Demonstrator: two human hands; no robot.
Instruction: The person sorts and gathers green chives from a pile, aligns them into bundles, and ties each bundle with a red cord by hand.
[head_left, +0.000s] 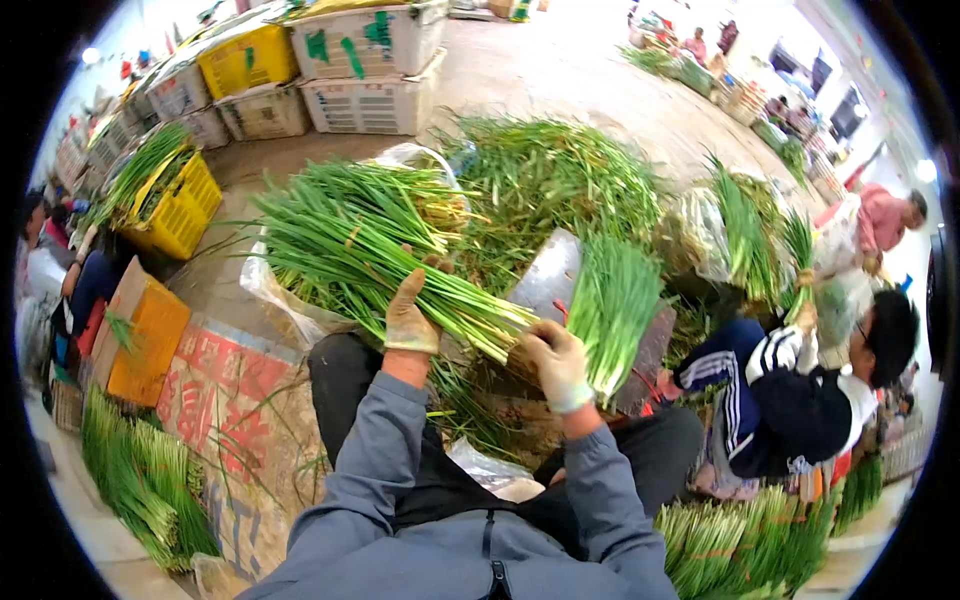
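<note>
My left hand (412, 315), in a light glove, is closed around a loose bunch of garlic chives (465, 305). The leaves fan out to the upper left, and the pale stem ends point toward my right hand (560, 368). That hand is gloved too, its fingers pinched at the stem ends; the exact stalks between them are hidden. Just beyond it, a neat bundle of garlic chives (612, 315) lies on a metal board (548, 272). Behind my left hand, more garlic chives (340, 200) rest on a plastic-lined container (280, 300).
A heap of loose leaves (550, 180) lies ahead. Crates (365, 105) are stacked at the back left, near a yellow crate (180, 205). A co-worker (810, 390) sits close on my right. Finished-looking bundles (140, 480) lie at left, with others (740, 535) at right.
</note>
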